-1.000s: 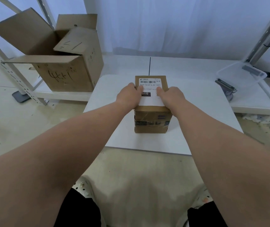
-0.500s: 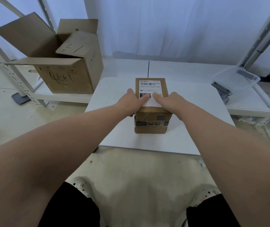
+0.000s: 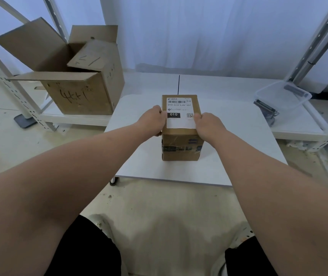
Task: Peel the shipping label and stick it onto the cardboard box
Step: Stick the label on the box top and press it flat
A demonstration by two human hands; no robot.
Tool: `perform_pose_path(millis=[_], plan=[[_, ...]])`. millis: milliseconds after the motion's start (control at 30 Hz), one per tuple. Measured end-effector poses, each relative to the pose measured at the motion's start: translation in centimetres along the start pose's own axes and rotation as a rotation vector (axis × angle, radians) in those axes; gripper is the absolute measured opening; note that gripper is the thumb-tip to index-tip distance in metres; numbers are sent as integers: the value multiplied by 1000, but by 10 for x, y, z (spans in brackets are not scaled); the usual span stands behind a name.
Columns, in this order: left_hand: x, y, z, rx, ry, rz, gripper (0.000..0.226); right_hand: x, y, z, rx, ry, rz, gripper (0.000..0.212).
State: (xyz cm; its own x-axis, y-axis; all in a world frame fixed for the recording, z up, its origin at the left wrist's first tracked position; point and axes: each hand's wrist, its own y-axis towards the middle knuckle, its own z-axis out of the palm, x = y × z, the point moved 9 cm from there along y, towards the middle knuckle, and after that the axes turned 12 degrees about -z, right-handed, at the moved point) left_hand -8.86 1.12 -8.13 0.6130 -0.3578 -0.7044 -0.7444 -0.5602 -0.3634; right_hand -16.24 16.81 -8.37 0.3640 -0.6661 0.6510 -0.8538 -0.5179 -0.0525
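A: Item one, fingers. State?

B: Left hand (image 3: 152, 121): fingers curled against the left side and top edge of the cardboard box (image 3: 181, 128), thumb down its near corner. Right hand (image 3: 209, 125): fingers bent, tips resting at the right margin of the shipping label (image 3: 181, 113). Neither hand pinches anything loose; both bear flat on box and paper.

A: Purpose of that arrangement?

B: Judged: one hand on each side braces the box so it cannot slide, while the fingertips press the label's side edges down to seat the adhesive.

A: Item two, the label. Location?

B: On the top face of the box, barcode at the far end, black "010" block and a small square code nearer, a blank white strip closest to the person. It appears flat, no lifted corner that I can make out. Backing sheet: not seen.

A: Item three, the box's position?

B: Upright, mid-surface on the white table (image 3: 238, 156), well within reach of both hands.

A: Surroundings?

B: Large open carton (image 3: 83, 92) on the low shelf at left; clear plastic tub (image 3: 282, 96) on the shelf at right. Both well apart from the work.

A: Stage?

B: Judged: sticking nearly complete; a final smoothing remains.
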Motion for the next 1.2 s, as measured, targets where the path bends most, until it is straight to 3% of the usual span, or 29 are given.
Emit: perform_pose_path(millis=[200, 300, 433, 733, 833, 967, 1200], plan=[[4, -5, 11, 94, -14, -66, 62, 2, -12, 19, 156, 196, 55, 66], [2, -6, 9, 22, 11, -24, 56, 3, -13, 23, 143, 248, 87, 73], [0, -7, 7, -42, 44, 59, 50, 0, -9, 25, 115, 205, 103, 64], [7, -12, 2, 177, 41, 79, 45, 4, -10, 19, 182, 160, 4, 55], [5, -16, 7, 179, 69, 60, 49, 4, -12, 20, 156, 161, 29, 55], [4, -15, 11, 75, 70, -19, 73, 6, -13, 16, 76, 197, 64, 53], [5, -17, 13, 142, -86, -51, 62, 9, -14, 21, 19, 252, 84, 55]])
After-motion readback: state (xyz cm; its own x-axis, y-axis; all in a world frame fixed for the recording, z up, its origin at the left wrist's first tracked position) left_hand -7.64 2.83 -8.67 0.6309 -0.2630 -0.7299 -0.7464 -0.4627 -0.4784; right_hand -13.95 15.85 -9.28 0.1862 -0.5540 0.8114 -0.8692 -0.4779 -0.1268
